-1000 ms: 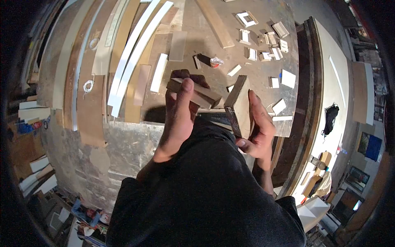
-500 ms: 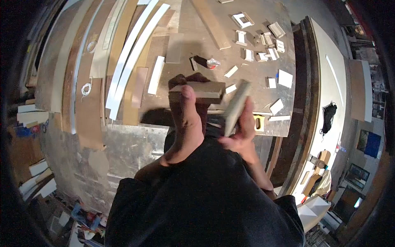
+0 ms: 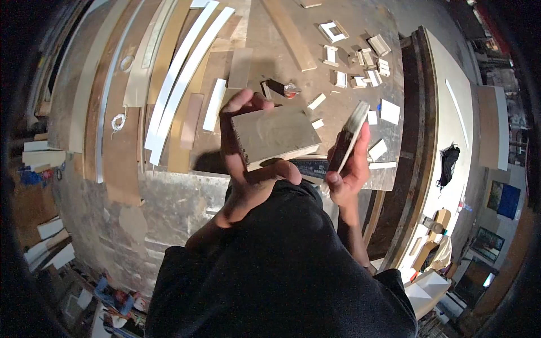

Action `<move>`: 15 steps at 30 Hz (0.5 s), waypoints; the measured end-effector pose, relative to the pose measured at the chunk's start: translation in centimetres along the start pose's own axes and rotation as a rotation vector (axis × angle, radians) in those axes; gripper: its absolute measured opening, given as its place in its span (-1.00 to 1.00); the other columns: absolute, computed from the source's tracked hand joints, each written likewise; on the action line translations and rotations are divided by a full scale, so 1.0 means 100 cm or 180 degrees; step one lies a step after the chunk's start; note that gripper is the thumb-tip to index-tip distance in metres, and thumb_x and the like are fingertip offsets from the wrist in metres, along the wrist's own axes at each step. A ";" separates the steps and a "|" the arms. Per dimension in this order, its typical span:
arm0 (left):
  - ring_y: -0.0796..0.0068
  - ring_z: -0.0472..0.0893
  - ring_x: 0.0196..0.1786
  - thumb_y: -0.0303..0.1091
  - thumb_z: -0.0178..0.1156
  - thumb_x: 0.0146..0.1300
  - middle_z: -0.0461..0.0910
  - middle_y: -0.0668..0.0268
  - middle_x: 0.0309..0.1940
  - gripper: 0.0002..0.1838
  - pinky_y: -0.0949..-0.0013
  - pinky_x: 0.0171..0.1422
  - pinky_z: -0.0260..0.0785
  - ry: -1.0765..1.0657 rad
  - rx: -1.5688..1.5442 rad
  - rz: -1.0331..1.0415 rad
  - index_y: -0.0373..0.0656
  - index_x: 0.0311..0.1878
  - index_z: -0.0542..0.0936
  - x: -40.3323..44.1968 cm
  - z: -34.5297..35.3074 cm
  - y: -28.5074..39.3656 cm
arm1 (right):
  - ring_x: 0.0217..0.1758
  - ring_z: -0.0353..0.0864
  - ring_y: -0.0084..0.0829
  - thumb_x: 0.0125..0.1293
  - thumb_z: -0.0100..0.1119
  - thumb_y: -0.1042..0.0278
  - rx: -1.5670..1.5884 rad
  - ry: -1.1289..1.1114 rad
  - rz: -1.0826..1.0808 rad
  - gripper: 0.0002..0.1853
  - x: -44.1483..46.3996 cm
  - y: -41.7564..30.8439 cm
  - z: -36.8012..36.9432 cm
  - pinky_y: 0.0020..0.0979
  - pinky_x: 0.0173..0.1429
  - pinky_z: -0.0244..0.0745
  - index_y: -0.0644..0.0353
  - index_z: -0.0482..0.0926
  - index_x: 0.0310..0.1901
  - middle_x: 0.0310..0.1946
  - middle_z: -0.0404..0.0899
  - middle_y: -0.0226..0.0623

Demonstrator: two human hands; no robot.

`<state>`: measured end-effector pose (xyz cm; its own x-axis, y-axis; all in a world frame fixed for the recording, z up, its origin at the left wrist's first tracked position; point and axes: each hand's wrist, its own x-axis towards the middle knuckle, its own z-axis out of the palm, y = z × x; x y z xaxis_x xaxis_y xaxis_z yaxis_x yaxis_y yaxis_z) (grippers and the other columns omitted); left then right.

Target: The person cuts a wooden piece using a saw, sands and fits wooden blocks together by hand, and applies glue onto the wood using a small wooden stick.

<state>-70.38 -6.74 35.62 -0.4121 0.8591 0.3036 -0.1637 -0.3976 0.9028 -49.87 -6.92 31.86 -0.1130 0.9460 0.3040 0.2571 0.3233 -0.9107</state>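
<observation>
A flat rectangular wooden block [image 3: 276, 134] is held by my left hand [image 3: 248, 183], its broad face turned up toward the camera. The thumb lies along its near edge and the fingers are at its far left side. My right hand [image 3: 350, 172] grips a second, thinner-looking wooden piece [image 3: 350, 132], seen nearly edge-on and tilted. The two pieces are apart. Partly hidden under the left block is a dark saw blade [image 3: 311, 169] near the table's front edge.
Long wood strips and two white strips [image 3: 189, 84] lie on the left of the table [image 3: 265, 34]. Small wooden pieces [image 3: 338, 79] are scattered at the right. Beyond a gap stands a pale bench [image 3: 451, 112] with a black cloth item [image 3: 449, 163].
My left hand has turned its block from edge-on to broad face up. My right hand has moved slightly right with its piece, widening the space between the two.
</observation>
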 end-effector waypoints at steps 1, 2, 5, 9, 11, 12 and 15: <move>0.31 0.45 0.18 0.40 0.56 -0.33 0.43 0.25 0.07 0.35 0.19 0.25 0.37 -0.0001 0.0003 0.0002 -0.28 0.43 0.17 0.002 -0.003 -0.006 | 0.53 0.28 -0.09 0.18 0.37 -0.30 0.0135 -0.0023 -0.0005 0.19 -0.001 -0.006 -0.001 -0.19 0.52 0.19 0.55 0.04 0.50 0.49 0.19 0.22; 0.29 0.45 0.15 0.39 0.57 -0.35 0.42 0.24 0.05 0.31 0.18 0.23 0.36 -0.0087 0.0179 0.0453 -0.26 0.37 0.20 0.005 -0.006 -0.014 | 0.48 0.34 -0.06 0.14 0.39 -0.31 0.0156 0.0024 -0.0078 0.20 -0.002 -0.007 -0.002 -0.18 0.48 0.24 0.56 0.07 0.49 0.45 0.25 0.23; 0.26 0.42 0.12 0.39 0.59 -0.37 0.38 0.22 0.02 0.24 0.14 0.21 0.36 -0.0226 0.0371 0.1004 -0.23 0.27 0.22 0.009 -0.007 -0.015 | 0.31 0.51 -0.01 0.04 0.47 -0.31 -0.0064 -0.0096 -0.0580 0.21 0.000 -0.014 -0.007 -0.16 0.36 0.38 0.59 0.18 0.44 0.32 0.41 0.23; 0.28 0.37 0.10 0.41 0.59 -0.41 0.29 0.21 0.03 0.26 0.17 0.19 0.35 -0.0559 0.0320 0.1259 -0.22 0.24 0.19 0.008 -0.006 -0.020 | 0.01 0.59 -0.11 -0.11 0.58 -0.04 -0.0276 -0.1254 -0.0952 0.11 0.018 -0.038 -0.014 -0.29 0.15 0.45 0.59 0.32 0.37 0.07 0.53 0.09; 0.30 0.37 0.10 0.45 0.57 -0.43 0.27 0.23 0.03 0.28 0.18 0.20 0.35 -0.0620 0.0129 0.1368 -0.22 0.23 0.19 0.001 -0.006 -0.028 | -0.01 0.59 -0.13 -0.13 0.58 0.02 -0.0141 -0.1550 -0.0707 0.10 0.023 -0.042 -0.017 -0.33 0.13 0.45 0.57 0.31 0.38 0.03 0.53 0.06; 0.34 0.37 0.10 0.49 0.53 -0.40 0.27 0.25 0.06 0.28 0.20 0.21 0.34 -0.0464 -0.0521 0.0837 -0.21 0.27 0.20 -0.002 -0.003 -0.023 | 0.00 0.58 -0.13 -0.14 0.57 0.04 -0.0237 -0.1729 -0.0390 0.09 0.027 -0.043 -0.018 -0.35 0.15 0.43 0.53 0.31 0.40 0.02 0.52 0.04; 0.46 0.37 0.14 0.62 0.35 -0.22 0.28 0.34 0.21 0.27 0.29 0.25 0.30 -0.0032 -0.1402 -0.0377 -0.17 0.38 0.25 -0.011 0.006 -0.011 | 0.04 0.56 -0.11 -0.15 0.55 0.05 -0.0284 -0.1810 -0.0177 0.09 0.028 -0.047 -0.017 -0.36 0.20 0.40 0.47 0.31 0.42 0.01 0.51 0.01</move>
<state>-69.23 -7.09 34.43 -0.3592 0.9091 0.2108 -0.5758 -0.3936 0.7166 -49.79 -5.74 37.45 -0.6203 0.7735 0.1301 0.3132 0.3963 -0.8630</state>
